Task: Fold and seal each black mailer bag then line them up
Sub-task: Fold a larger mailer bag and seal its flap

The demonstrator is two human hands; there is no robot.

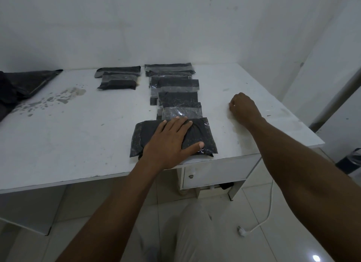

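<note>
Fingers (175, 125) of left hand (168, 142) lie flat, spread, pressing nearest mailer bag (203, 132) at near tabletop (78, 134) edge, which looks soft, slick, likely light, best pinched by side seams; right hand (243, 106) curls on tabletop farther right, contents hidden.

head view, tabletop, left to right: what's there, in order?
Loose black bags → stained patch → short stack of folded mailers → long row of mailers → right hand. The left hand overlaps the row, so it is left out.
</note>
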